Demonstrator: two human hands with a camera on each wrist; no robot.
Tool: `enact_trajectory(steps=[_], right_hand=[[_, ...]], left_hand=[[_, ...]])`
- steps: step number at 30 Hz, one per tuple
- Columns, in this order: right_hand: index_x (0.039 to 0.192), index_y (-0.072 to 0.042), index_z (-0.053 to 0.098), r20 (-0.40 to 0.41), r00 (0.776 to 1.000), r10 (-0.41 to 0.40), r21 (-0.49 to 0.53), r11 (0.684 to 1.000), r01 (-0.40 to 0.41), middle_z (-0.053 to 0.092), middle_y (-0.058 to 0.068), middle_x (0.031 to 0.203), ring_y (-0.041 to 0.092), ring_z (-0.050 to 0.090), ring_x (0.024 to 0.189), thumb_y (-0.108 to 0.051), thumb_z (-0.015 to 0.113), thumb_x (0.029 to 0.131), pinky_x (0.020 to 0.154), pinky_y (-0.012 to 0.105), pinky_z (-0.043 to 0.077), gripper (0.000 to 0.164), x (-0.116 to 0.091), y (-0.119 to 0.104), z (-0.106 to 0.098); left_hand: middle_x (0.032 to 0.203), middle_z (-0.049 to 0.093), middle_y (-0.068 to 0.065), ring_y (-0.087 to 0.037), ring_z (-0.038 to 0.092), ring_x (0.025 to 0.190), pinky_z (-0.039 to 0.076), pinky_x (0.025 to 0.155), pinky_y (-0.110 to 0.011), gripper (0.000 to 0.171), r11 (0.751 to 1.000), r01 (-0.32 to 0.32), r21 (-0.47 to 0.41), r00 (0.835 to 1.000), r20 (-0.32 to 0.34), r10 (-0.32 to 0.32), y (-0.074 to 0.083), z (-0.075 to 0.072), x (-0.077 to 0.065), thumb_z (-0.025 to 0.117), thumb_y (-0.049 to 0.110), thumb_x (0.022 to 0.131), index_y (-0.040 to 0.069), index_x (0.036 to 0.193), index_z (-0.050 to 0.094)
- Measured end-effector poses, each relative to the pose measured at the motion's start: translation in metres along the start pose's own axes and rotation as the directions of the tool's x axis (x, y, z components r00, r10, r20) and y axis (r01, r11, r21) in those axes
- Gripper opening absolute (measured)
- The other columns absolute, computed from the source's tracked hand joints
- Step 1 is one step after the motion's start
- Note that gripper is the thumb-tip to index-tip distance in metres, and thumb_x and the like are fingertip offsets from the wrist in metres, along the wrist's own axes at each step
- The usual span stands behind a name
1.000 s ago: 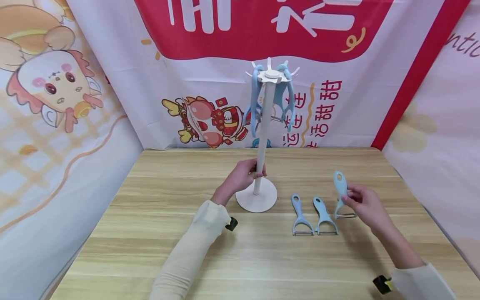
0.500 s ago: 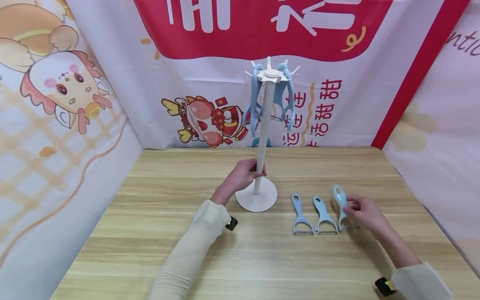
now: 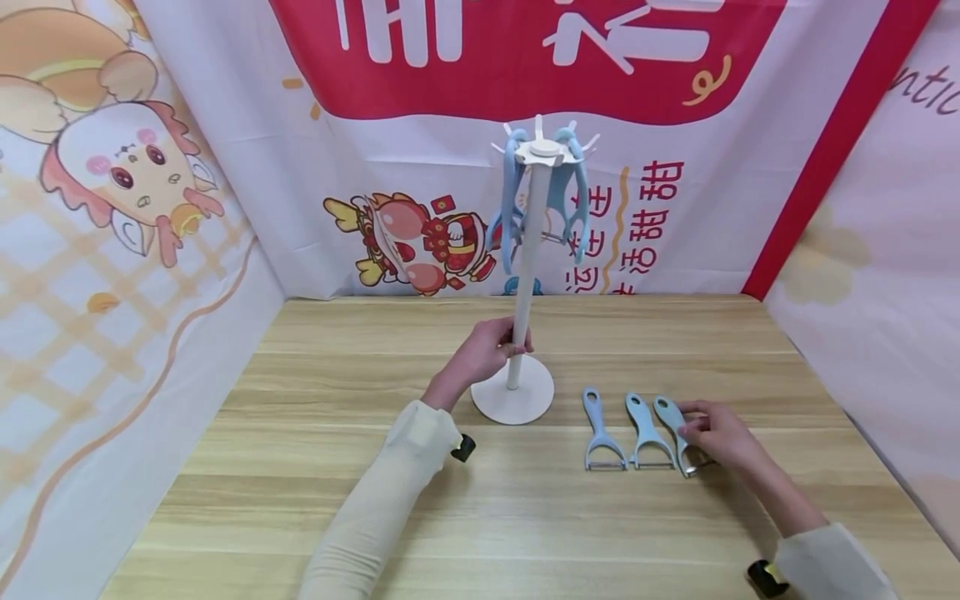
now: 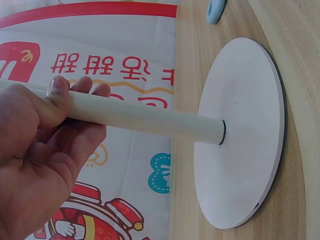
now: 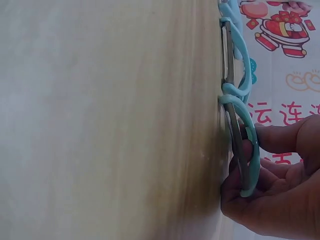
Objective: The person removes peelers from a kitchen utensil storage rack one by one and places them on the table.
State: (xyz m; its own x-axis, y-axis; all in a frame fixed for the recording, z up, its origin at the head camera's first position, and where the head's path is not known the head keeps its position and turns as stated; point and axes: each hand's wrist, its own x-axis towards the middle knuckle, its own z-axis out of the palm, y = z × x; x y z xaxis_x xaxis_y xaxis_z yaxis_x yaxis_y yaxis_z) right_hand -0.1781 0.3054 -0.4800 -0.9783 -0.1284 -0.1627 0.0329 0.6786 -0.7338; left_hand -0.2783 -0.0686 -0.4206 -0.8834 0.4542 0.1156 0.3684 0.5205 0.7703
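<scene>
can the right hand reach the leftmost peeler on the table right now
Probably yes, once the right hand lets go of the rightmost peeler; only the middle peeler, lying low, comes between that hand and the leftmost peeler.

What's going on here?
A person's left hand grips the white stand by its pole, just above the round base. Their right hand holds the rightmost light-blue peeler down at the tabletop, beside two other peelers lying in a row. More blue peelers hang from the hooks at the top of the stand.
</scene>
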Motion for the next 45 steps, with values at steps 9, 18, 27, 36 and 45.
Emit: enact_trajectory(steps=[9,18,27,36,45], right_hand=[[0.134,0.011,0.048,-0.002,1.000,0.003,-0.075,0.997,-0.004,0.056,0.036,0.125,0.052,0.057,0.115,-0.014,0.061,0.097,0.093,0.057,0.052,0.046,-0.008,-0.013,-0.004],[0.137,0.007,0.047,-0.091,0.991,-0.097,-0.036,0.995,0.094,0.053,0.035,0.131,0.051,0.054,0.119,-0.016,0.060,0.099,0.094,0.055,0.053,0.046,-0.009,-0.048,-0.013],[0.137,0.004,0.048,-0.187,0.947,-0.260,0.150,0.946,0.289,0.064,-0.006,0.116,-0.002,0.059,0.104,-0.019,0.059,0.101,0.083,0.006,0.050,0.044,-0.007,-0.098,-0.032],[0.140,-0.010,0.048,-0.213,0.936,-0.281,0.252,0.910,0.331,0.063,-0.004,0.124,-0.004,0.060,0.109,-0.029,0.057,0.101,0.090,0.005,0.048,0.044,0.001,-0.146,-0.043],[0.140,-0.014,0.050,-0.253,0.914,-0.316,0.369,0.842,0.393,0.063,0.000,0.128,0.008,0.060,0.117,-0.029,0.059,0.100,0.095,0.008,0.048,0.044,0.008,-0.193,-0.048]], left_hand=[[0.098,0.069,-0.002,-0.018,0.068,0.100,0.054,0.101,-0.045,0.008,1.000,-0.010,0.003,1.000,0.001,0.010,-0.001,0.000,0.001,0.060,0.007,0.098,0.014,0.097,0.064],[0.098,0.069,-0.003,-0.017,0.069,0.100,0.054,0.101,-0.043,0.005,1.000,-0.012,-0.002,1.000,0.005,0.012,-0.001,0.001,0.001,0.061,0.007,0.097,0.011,0.098,0.064],[0.098,0.069,-0.003,-0.018,0.068,0.099,0.054,0.102,-0.045,0.006,1.000,-0.007,0.005,1.000,0.007,0.007,0.000,0.001,0.000,0.061,0.007,0.098,0.013,0.098,0.064],[0.099,0.069,-0.004,-0.018,0.068,0.099,0.054,0.102,-0.044,0.007,1.000,-0.005,-0.002,1.000,0.012,0.005,0.000,0.001,0.001,0.061,0.006,0.097,0.012,0.097,0.064],[0.100,0.070,-0.003,-0.018,0.069,0.100,0.054,0.102,-0.043,0.008,1.000,-0.007,-0.013,1.000,0.016,0.007,0.000,0.000,0.002,0.060,0.006,0.098,0.012,0.098,0.064]])
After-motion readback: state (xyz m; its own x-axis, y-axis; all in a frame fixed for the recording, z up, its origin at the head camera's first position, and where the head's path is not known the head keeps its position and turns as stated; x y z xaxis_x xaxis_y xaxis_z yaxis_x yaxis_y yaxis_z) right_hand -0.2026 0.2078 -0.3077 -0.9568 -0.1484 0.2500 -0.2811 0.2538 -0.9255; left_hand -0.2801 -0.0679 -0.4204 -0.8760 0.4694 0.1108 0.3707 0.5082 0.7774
